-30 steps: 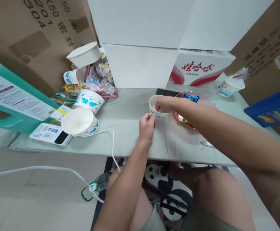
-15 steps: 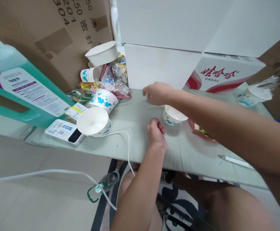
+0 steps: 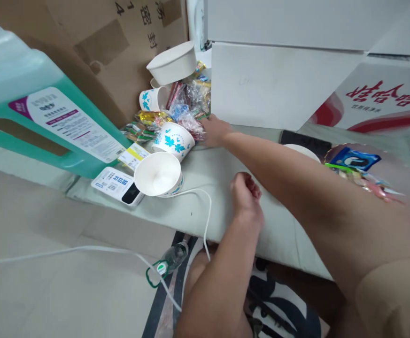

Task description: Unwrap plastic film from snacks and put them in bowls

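My right hand (image 3: 217, 131) reaches across to the right edge of a pile of wrapped snacks (image 3: 187, 110). Its fingers are slightly bent and apart, touching or right beside the red and clear wrappers; the fingertips are partly hidden. My left hand (image 3: 246, 193) rests on the cloth-covered table with its fingers curled in, and nothing shows in it. A paper bowl with blue leaves (image 3: 175, 142) leans against the pile. Another white paper bowl (image 3: 158, 173) stands in front of it. A further bowl (image 3: 302, 151) is mostly hidden behind my right forearm.
A big jug of green liquid (image 3: 81, 108) and a white power bank (image 3: 116, 187) with a cable (image 3: 201, 190) are at left. White cartons (image 3: 257, 89) stand behind. On the right are a black phone-like slab (image 3: 305, 142) and a clear pink plate (image 3: 398, 166) with packets.
My right hand has moved left from above the table to the snack pile. My left hand stays curled on the table. The view has shifted, bringing the plate of packets into sight.
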The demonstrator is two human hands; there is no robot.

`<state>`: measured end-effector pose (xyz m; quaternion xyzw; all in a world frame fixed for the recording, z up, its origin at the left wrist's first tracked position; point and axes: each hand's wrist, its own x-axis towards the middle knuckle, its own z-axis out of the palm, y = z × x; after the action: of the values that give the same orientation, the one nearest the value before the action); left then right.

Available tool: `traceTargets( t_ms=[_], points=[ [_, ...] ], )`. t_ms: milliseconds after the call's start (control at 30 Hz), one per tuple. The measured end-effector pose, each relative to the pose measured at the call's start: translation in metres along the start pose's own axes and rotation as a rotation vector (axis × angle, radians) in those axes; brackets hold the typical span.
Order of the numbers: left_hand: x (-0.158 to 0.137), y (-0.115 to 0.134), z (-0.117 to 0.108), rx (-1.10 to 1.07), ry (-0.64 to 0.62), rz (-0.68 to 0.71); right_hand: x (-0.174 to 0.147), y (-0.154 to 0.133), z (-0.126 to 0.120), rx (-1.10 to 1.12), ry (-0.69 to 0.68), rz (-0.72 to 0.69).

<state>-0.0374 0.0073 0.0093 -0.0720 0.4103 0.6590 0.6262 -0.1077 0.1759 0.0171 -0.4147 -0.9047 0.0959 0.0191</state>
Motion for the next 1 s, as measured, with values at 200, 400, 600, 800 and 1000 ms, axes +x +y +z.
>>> traceTargets(
  t_ms=[200, 400, 600, 800, 1000],
  points=[
    [-0.002, -0.001, -0.002, 0.005, -0.012, 0.046, -0.061, 0.017, -0.041, -0.006, 0.085, 0.181],
    [-0.018, -0.008, 0.001, 0.082, -0.295, 0.133, -0.204, 0.036, -0.055, 0.18, 0.413, 0.259],
    [-0.04, -0.046, -0.007, 0.587, -0.764, -0.045, -0.359, 0.057, -0.005, 0.443, 0.583, 0.257],
    [-0.041, -0.083, -0.009, 0.814, -0.653, -0.079, -0.426, 0.086, 0.024, 0.734, 0.613, 0.214],
    [-0.048, -0.108, -0.006, 0.996, -0.617, 0.017, -0.444, 0.1, 0.035, 0.807, 0.622, 0.198]
  ],
)
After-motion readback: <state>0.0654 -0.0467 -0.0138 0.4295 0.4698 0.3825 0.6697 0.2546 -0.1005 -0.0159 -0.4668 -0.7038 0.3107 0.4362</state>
